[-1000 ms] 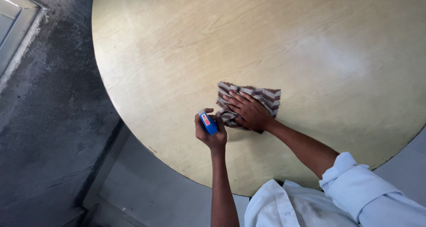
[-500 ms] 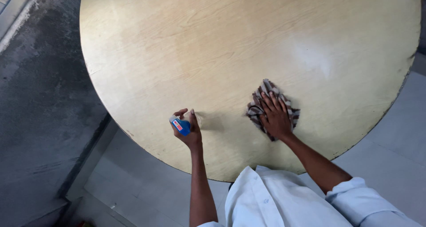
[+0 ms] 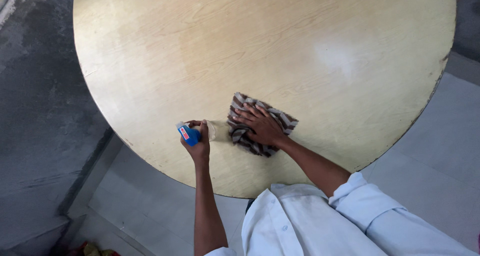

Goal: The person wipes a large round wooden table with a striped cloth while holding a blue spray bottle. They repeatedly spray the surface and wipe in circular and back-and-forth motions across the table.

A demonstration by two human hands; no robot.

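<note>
My left hand [image 3: 198, 141] grips a small spray bottle [image 3: 190, 134] with a blue top and a clear body, held just above the near left part of a round, light wooden table [image 3: 210, 51]. My right hand [image 3: 261, 124] lies flat, fingers spread, on a brown and white striped cloth [image 3: 242, 133] pressed against the tabletop. The cloth sits right beside the bottle, a little to its right. Both forearms are bare; white rolled sleeves show at the bottom.
The table's rim [image 3: 425, 106] is chipped and dark along the right edge. A dark grey concrete floor [image 3: 35, 116] lies to the left, pale floor tiles [image 3: 440, 166] to the right and below. A glare patch marks the tabletop's right half.
My right hand has slid the cloth leftwards across the table, back next to the bottle. The left hand kept its hold on the bottle. The view shifted slightly.
</note>
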